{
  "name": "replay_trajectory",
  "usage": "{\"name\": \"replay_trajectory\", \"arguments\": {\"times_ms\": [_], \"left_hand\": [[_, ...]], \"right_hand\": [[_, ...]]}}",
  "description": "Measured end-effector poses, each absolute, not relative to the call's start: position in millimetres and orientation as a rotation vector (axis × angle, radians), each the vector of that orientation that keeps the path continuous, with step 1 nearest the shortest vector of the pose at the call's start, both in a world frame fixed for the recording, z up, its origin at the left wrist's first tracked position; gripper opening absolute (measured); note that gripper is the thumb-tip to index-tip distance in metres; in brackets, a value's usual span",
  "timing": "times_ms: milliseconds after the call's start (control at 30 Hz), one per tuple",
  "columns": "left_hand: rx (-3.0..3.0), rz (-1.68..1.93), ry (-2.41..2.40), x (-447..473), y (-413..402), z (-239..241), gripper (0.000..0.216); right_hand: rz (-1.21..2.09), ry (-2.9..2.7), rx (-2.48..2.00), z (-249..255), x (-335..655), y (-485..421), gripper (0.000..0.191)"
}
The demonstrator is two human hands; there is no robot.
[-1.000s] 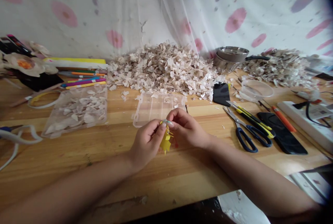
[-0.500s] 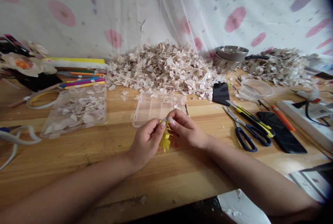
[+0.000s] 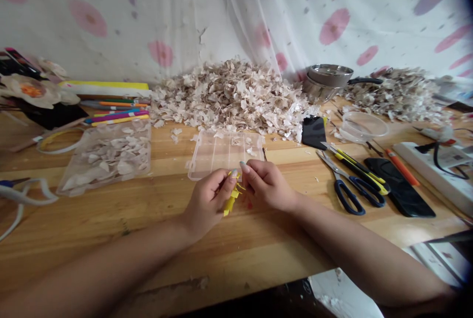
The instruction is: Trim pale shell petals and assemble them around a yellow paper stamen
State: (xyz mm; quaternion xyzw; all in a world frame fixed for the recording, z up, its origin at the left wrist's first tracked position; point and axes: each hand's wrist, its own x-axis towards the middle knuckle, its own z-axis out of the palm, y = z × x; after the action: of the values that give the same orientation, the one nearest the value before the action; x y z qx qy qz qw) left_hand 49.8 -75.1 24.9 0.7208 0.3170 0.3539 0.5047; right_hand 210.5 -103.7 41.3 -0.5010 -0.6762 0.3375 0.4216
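My left hand (image 3: 211, 198) is closed, pinching a yellow strip with a fringed edge (image 3: 229, 204) between thumb and fingers. The strip hangs down beside the palm, its thin cut tabs sticking out to the right. Just right of it, my right hand (image 3: 266, 185) is curled, thumb raised against the bent fingers, close to the tabs. Whether something small sits in those fingers is hidden. Beyond both hands lies a clear plastic compartment box (image 3: 207, 153) with a few pale flakes at its far side.
A large heap of pale, petal-like flakes (image 3: 236, 94) spreads along the back. At left stands a clear tray (image 3: 70, 180) of flakes, near coloured pens (image 3: 121, 117). Scissors (image 3: 351, 195), a yellow-black cutter (image 3: 356, 165), a black phone (image 3: 402, 190) and a power strip (image 3: 436, 170) lie right.
My right fingertips have drawn slightly apart from the left ones. The yellow strip has tilted, its lower end swinging left. My left hand has barely moved.
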Motion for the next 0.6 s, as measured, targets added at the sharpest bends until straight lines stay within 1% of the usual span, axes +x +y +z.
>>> {"name": "replay_trajectory", "arguments": {"times_ms": [133, 300, 433, 600], "left_hand": [[1.774, 0.869, 0.789, 49.8, -75.1, 25.4, 0.027], [1.774, 0.948, 0.861, 50.6, -75.7, 23.2, 0.027], [1.768, 1.043, 0.910, 51.6, -73.4, 21.8, 0.028], [1.729, 1.081, 0.903, 51.8, -69.7, 18.6, 0.019]], "right_hand": [[0.865, -1.670, -1.273, 40.7, 209.4, -104.3, 0.045], [1.079, -1.461, -1.182, 36.9, 211.3, -100.3, 0.055], [1.165, -1.385, -1.093, 36.8, 213.9, -97.6, 0.048], [1.101, -1.570, -1.252, 39.6, 209.5, -103.2, 0.036]]}}
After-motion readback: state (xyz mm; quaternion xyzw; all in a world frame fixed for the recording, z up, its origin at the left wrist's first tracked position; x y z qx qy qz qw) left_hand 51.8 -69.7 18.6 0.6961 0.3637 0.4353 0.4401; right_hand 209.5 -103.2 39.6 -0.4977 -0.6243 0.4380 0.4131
